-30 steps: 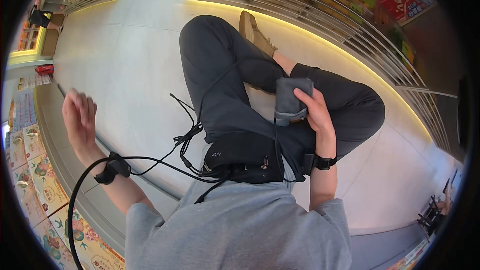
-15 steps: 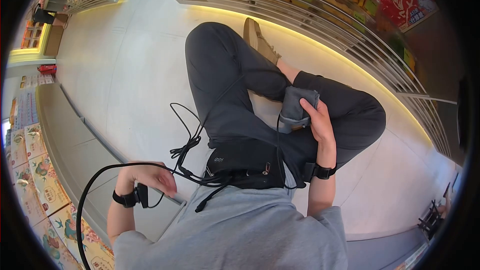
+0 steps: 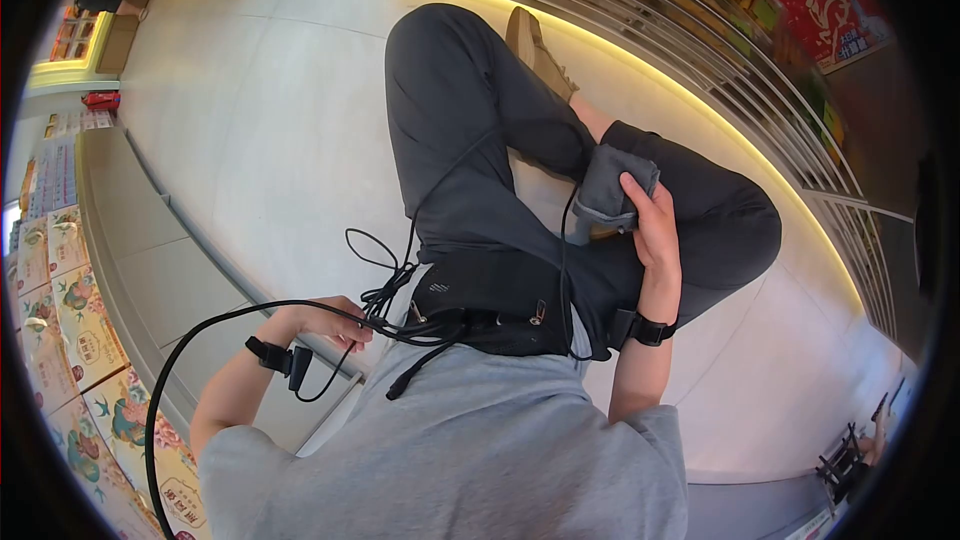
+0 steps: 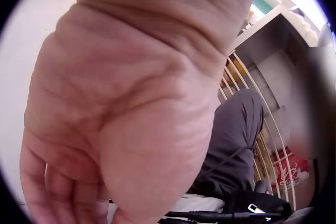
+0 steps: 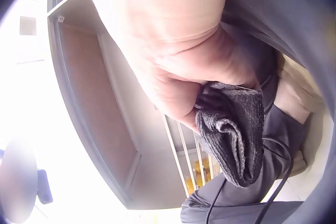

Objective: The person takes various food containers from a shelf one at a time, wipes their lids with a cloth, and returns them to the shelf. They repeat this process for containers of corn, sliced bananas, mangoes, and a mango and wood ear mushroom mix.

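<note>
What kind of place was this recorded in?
Probably a shop aisle: lit wire shelves stocked with packaged goods, a red box on display, and printed cartons along the tiled floor.

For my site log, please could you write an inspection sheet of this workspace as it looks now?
Surface: pale tiled floor; the person squats on it.
Job's things: grey folded cloth, held above the right knee; seen too in the right wrist view.
Clutter: cardboard box far up the aisle.
Hands: right hand grips the cloth; left hand curls its fingers at the black cables.
Cables: black cables in loops at the waist, running to a black waist pouch and both wrist straps.
Surroundings: wire shelves with packaged goods, lit along the base; printed boxes on the left.
</note>
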Motion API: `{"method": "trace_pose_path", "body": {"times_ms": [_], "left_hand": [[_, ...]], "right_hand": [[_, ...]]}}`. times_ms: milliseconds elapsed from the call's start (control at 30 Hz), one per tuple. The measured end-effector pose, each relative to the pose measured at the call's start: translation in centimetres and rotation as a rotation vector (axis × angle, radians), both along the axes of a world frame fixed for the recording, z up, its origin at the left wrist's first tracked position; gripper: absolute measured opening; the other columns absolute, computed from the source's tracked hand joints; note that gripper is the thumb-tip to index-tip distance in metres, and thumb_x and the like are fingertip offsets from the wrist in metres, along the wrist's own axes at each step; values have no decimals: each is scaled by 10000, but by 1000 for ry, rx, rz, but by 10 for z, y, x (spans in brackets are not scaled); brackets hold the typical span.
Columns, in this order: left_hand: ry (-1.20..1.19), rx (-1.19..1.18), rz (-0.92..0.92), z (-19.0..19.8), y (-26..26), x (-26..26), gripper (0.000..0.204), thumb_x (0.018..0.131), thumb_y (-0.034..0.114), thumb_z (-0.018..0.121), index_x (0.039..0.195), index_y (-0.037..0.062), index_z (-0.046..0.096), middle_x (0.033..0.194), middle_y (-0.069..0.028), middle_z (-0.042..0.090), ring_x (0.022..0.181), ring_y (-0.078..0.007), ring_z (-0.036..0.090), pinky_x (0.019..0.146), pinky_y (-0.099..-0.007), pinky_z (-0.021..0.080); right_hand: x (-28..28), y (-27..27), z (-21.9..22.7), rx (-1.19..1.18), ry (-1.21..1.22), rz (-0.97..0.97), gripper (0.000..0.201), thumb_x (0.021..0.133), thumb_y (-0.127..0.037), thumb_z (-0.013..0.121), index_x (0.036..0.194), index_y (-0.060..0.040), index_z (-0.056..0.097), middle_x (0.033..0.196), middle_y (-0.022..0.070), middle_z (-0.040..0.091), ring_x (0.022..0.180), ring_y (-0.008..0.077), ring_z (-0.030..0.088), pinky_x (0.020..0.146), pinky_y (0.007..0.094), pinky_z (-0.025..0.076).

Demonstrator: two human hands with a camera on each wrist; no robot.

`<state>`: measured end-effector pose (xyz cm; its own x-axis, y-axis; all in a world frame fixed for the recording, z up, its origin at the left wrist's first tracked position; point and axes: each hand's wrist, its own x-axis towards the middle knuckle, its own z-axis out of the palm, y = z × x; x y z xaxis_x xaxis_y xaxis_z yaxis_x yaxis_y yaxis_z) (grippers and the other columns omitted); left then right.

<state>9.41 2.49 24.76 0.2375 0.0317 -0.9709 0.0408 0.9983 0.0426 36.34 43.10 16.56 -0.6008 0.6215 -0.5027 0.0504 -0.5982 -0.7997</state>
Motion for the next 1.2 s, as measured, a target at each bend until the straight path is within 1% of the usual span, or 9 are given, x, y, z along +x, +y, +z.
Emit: {"method": "trace_pose_path", "body": {"times_ms": [167, 400, 533, 833, 867, 933, 1067, 1133, 1200], "left_hand": [[163, 268, 45, 45, 27, -48, 200, 920, 191, 625, 941, 10, 710, 699, -1, 634, 650, -79, 585, 620, -233, 495], [614, 493, 697, 62, 5, -106, 239, 965, 230, 536, 800, 76, 613, 592, 67, 457, 562, -47, 409, 553, -210, 366], [750, 608, 768, 50, -27, -129, 237, 977, 251, 525, 804, 98, 575, 575, 78, 371, 539, -49, 322, 526, -213, 305], [984, 1206, 1265, 139, -18, -171, 197, 1004, 237, 492, 873, 99, 544, 600, 71, 371, 580, -46, 373, 555, -207, 328], [986, 1208, 1264, 139, -25, -175, 197, 1004, 237, 492, 873, 99, 544, 600, 71, 371, 580, -46, 373, 555, -207, 328], [1374, 708, 969, 131, -47, -196, 183, 961, 237, 526, 883, 85, 592, 622, 56, 464, 575, -46, 454, 533, -208, 369], [1303, 76, 229, 38, -118, -200, 222, 865, 169, 559, 795, -2, 682, 634, -72, 641, 503, -137, 585, 446, -266, 433], [974, -38, 295, -12, -136, -169, 339, 875, 81, 515, 1175, -47, 606, 715, -116, 683, 551, -162, 633, 475, -291, 490], [798, -80, 128, -48, -137, -120, 458, 867, 52, 528, 1314, -39, 492, 750, -143, 699, 597, -177, 670, 500, -297, 525]], "right_hand": [[-2, 0, -4, 2, 23, 6, 292, 943, -125, 622, 1184, 40, 619, 1114, 81, 668, 1015, 140, 624, 913, 268, 468], [-3, 1, -1, 6, 2, 19, 297, 940, -125, 626, 1185, 43, 618, 1122, 82, 667, 1033, 145, 620, 922, 270, 464], [1, 2, -4, 8, 1, -4, 300, 939, -125, 627, 1186, 44, 617, 1122, 87, 667, 1036, 148, 620, 924, 274, 464], [-4, 1, 3, 13, -5, 16, 296, 939, -116, 621, 1184, 49, 615, 1120, 93, 668, 1032, 152, 621, 922, 277, 467], [-4, 0, 4, 13, -3, 17, 296, 939, -116, 621, 1184, 49, 615, 1120, 93, 668, 1032, 152, 621, 922, 277, 467], [-2, 1, 4, 20, 2, -1, 299, 938, -116, 620, 1187, 50, 612, 1117, 93, 668, 1025, 153, 624, 919, 278, 469], [3, 2, -1, 29, 20, -32, 302, 939, -118, 619, 1191, 49, 611, 1114, 91, 669, 1017, 153, 626, 915, 277, 471], [3, 3, -1, 25, 16, -26, 297, 940, -119, 618, 1185, 48, 615, 1119, 89, 668, 1022, 150, 623, 914, 275, 470], [2, 2, 3, 28, 12, -29, 292, 940, -119, 618, 1181, 47, 618, 1115, 89, 670, 1019, 149, 625, 910, 275, 473]]}}
